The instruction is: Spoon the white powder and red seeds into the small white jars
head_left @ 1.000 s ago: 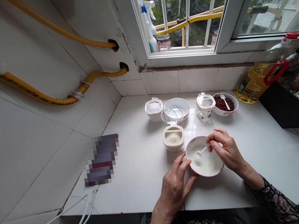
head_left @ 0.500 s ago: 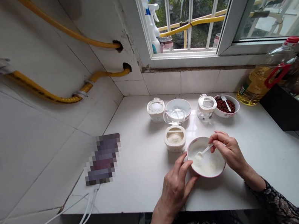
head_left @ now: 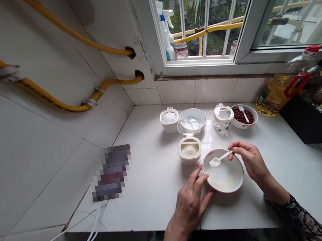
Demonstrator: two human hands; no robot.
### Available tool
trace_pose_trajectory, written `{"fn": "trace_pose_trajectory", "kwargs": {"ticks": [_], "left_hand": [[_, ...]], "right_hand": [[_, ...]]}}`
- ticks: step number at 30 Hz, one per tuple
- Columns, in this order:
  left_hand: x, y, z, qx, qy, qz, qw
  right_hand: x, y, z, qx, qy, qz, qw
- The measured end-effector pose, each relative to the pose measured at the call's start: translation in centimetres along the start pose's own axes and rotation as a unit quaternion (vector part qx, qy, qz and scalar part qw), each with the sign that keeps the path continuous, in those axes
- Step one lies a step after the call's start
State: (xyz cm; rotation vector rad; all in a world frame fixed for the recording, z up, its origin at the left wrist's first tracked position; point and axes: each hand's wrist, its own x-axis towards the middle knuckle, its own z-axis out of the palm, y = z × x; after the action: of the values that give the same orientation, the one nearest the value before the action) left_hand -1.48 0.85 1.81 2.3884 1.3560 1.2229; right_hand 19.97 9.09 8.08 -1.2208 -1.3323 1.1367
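My right hand (head_left: 249,159) pinches the handle of a small white spoon (head_left: 221,157). The spoon's scoop carries some white powder and hangs over a white bowl (head_left: 208,166). A thin layer of whitish granules (head_left: 228,179) lies in the bottom of that bowl. My left hand (head_left: 192,195) grips the bowl's left side, fingers on the rim and thumb low against the wall. Just behind the bowl stands a cream container (head_left: 189,149) of pale granules, its clear lid (head_left: 189,125) flipped back.
Farther back are a container of white crystals (head_left: 169,120), a second bowl (head_left: 199,118), a clear-lidded jar (head_left: 223,117), and a bowl of dark red pieces with a spoon (head_left: 244,117). An oil bottle (head_left: 271,96) and black rack (head_left: 303,121) stand right. A pixelated object (head_left: 112,173) lies left.
My right hand has lifted the spoon from the granules and drawn it slightly up and to the right, with powder in its scoop. The left hand stays on the bowl.
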Motion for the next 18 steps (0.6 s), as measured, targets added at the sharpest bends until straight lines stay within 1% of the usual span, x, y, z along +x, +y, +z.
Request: {"fn": "trace_pose_trajectory", "kwargs": {"ticks": [2,4,6,8,9,10,12,13,14,15,16,17,18], "left_hand": [[0.0,0.0,0.0,-0.001,-0.002,0.0,1.0],[0.1,0.0,0.0,0.001,-0.003,0.001,1.0],[0.1,0.0,0.0,0.006,-0.003,0.003,1.0],[0.1,0.0,0.0,0.01,-0.001,0.004,1.0],[0.1,0.0,0.0,0.011,0.0,0.005,1.0],[0.1,0.0,0.1,0.011,0.001,0.005,1.0],[0.1,0.0,0.1,0.012,0.002,0.008,1.0],[0.1,0.0,0.1,0.011,0.001,0.008,1.0],[0.1,0.0,0.0,0.01,0.001,0.008,1.0],[0.1,0.0,0.0,0.009,0.0,0.007,1.0],[0.1,0.0,0.0,0.008,-0.001,0.007,1.0],[0.2,0.0,0.0,0.007,-0.002,0.007,1.0],[0.2,0.0,0.0,0.007,-0.001,0.008,1.0]], "right_hand": [[0.3,-0.3,0.2,0.016,0.007,-0.003,1.0],[0.5,-1.1,0.6,0.016,0.008,-0.027,0.999],[0.6,-2.2,1.4,-0.004,0.004,-0.075,0.997],[0.7,-3.2,2.3,-0.055,0.004,-0.147,0.988],[0.7,-3.5,2.8,-0.091,0.009,-0.201,0.975],[0.7,-3.7,3.3,-0.135,0.01,-0.264,0.955],[0.8,-3.7,4.2,-0.222,-0.007,-0.389,0.894],[0.8,-3.5,4.5,-0.259,-0.021,-0.439,0.86],[0.9,-3.3,4.8,-0.287,-0.035,-0.475,0.831],[0.9,-3.1,4.9,-0.307,-0.045,-0.495,0.812],[0.9,-3.0,4.9,-0.318,-0.047,-0.504,0.802],[0.9,-3.0,4.8,-0.32,-0.045,-0.505,0.801],[0.8,-3.1,4.6,-0.314,-0.04,-0.5,0.806]]}}
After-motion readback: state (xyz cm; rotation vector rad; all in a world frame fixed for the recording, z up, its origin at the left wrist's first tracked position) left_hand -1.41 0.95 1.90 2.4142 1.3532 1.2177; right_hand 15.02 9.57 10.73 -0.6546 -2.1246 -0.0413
